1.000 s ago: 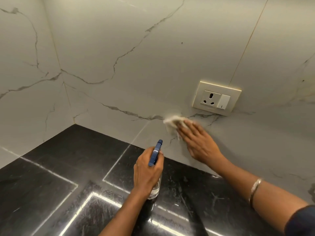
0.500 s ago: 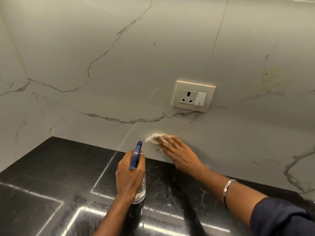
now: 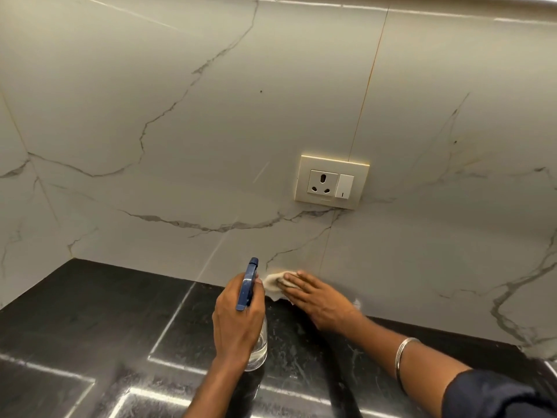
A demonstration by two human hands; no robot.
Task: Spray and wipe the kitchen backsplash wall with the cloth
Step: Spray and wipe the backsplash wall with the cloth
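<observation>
In the head view, the cloth (image 3: 275, 283) is pressed against the backsplash wall (image 3: 211, 116) by the straight fingers of the right hand (image 3: 319, 300), just above the countertop (image 3: 90, 312). The spray bottle (image 3: 247, 285) is gripped at its neck by the curled left hand (image 3: 238, 321). The cloth is judged soft, light and limp, best held flat under the fingers with loose edges tucked in.
</observation>
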